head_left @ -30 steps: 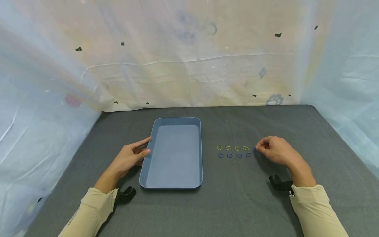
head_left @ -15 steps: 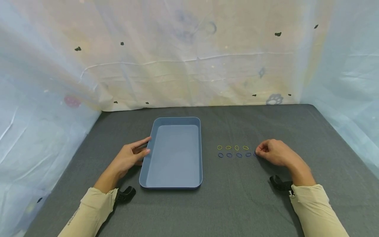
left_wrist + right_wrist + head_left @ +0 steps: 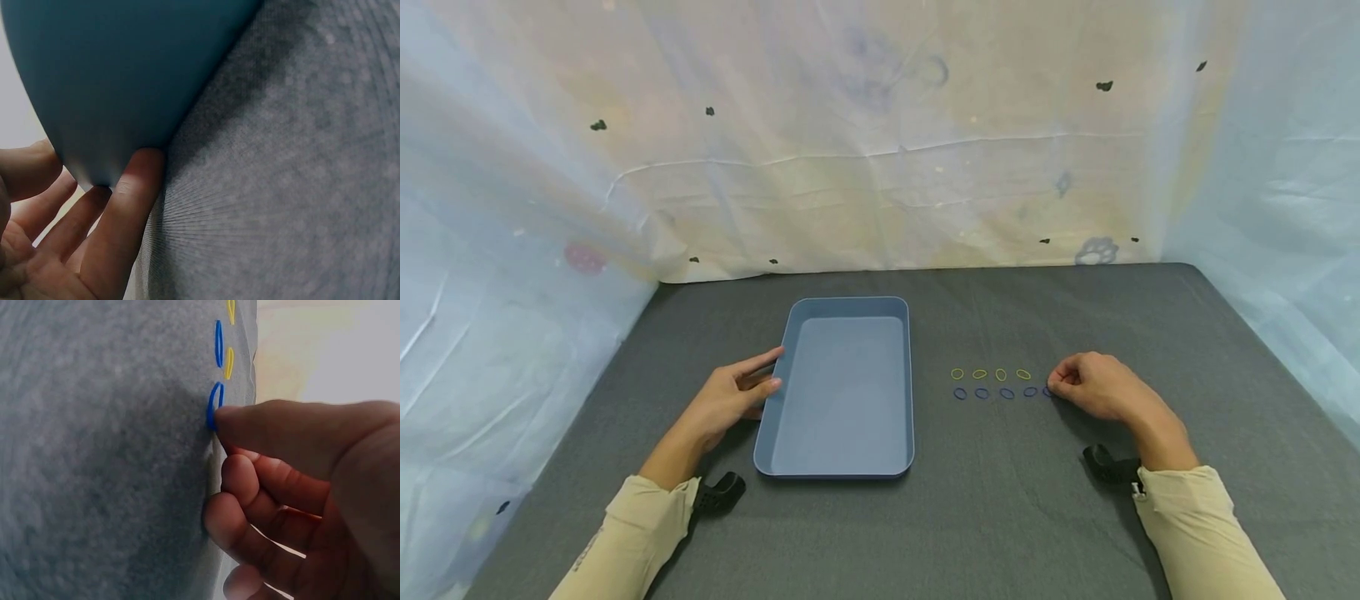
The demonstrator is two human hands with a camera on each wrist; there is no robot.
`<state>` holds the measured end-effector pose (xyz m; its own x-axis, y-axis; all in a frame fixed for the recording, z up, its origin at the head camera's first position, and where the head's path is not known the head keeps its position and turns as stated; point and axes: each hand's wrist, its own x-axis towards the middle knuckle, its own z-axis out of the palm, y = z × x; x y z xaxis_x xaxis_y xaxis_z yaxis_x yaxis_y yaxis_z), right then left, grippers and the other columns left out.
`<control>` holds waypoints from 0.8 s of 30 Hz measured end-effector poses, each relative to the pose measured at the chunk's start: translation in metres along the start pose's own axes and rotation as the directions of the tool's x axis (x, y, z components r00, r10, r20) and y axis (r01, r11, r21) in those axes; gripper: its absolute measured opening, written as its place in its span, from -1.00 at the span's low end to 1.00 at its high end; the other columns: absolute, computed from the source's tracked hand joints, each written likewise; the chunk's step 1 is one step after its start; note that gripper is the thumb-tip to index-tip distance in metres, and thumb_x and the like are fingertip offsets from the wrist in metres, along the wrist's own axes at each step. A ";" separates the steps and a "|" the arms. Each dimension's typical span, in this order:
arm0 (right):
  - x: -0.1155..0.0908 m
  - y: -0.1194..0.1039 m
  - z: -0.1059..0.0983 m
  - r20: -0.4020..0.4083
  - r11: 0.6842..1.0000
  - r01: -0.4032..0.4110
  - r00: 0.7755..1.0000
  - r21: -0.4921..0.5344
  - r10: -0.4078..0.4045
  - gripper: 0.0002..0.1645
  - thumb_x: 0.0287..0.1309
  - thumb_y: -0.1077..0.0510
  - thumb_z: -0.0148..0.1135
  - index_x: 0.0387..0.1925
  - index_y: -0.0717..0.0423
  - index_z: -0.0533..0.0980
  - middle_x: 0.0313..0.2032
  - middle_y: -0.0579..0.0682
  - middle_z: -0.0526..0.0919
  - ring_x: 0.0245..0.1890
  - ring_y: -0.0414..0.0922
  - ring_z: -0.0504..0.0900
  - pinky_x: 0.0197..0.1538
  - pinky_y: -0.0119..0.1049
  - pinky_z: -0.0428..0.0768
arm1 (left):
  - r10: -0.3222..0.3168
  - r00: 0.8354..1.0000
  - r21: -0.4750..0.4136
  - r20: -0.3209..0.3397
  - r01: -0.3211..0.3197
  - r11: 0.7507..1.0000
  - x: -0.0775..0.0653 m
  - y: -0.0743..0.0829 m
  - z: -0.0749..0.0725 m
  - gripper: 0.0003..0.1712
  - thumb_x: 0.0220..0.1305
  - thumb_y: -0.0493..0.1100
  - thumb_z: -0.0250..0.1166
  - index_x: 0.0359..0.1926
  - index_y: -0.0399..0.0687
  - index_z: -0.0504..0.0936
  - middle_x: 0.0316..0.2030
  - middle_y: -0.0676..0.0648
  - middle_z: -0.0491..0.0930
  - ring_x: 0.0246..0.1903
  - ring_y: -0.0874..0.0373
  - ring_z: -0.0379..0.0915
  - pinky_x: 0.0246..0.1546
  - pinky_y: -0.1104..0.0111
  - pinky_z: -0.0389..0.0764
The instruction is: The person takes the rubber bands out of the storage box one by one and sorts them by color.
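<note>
A shallow blue-grey rectangular tray (image 3: 842, 392) lies on the grey cloth, left of the middle. My left hand (image 3: 733, 392) is at its left side, thumb and fingers spread and touching the outer wall. In the left wrist view, fingertips (image 3: 147, 162) rest against the tray's wall (image 3: 119, 81). To the right, my right hand (image 3: 1093, 385) pinches a blue rubber band (image 3: 210, 411) between thumb and finger, low over the cloth. The held band shows only partly; the fingertips hide the rest. It is at the right end of the blue row.
Several yellow rubber bands (image 3: 979, 375) lie in a row, with a row of blue rubber bands (image 3: 982, 394) in front of them. Both rows lie between the tray and my right hand. A pale patterned curtain (image 3: 880, 192) hangs behind the cloth-covered table (image 3: 985, 533).
My right hand has moved slightly toward the front, bringing the pinched blue rubber band down in line with the blue row. My left hand and the tray have stayed put.
</note>
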<state>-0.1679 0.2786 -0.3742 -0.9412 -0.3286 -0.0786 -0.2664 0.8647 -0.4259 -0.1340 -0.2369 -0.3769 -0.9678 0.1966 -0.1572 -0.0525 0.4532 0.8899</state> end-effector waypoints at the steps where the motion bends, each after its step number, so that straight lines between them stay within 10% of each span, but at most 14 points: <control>1: 0.000 0.001 -0.001 0.000 1.000 0.003 1.000 0.001 -0.003 -0.80 0.31 0.11 0.20 -0.29 0.15 0.66 -0.41 -0.08 0.67 -0.45 -0.24 0.47 -0.35 -0.32 0.43 | 0.001 1.000 0.000 0.000 -0.001 1.000 0.000 0.000 0.000 -0.25 0.43 0.00 0.23 0.55 0.15 0.16 0.54 -0.26 0.05 0.42 -0.31 0.20 0.06 -0.06 0.65; 24: -0.010 -0.011 -0.017 -0.093 0.992 0.012 0.996 0.124 -0.001 -0.66 0.35 -0.11 0.23 -0.04 -0.02 0.71 -0.09 0.01 0.74 -0.15 -0.09 0.64 -0.21 -0.26 0.55 | 0.009 1.000 -0.029 0.010 -0.008 1.000 -0.003 -0.004 0.000 -0.24 0.43 0.00 0.23 0.55 0.10 0.16 0.51 -0.27 0.12 0.40 -0.30 0.23 0.05 -0.02 0.66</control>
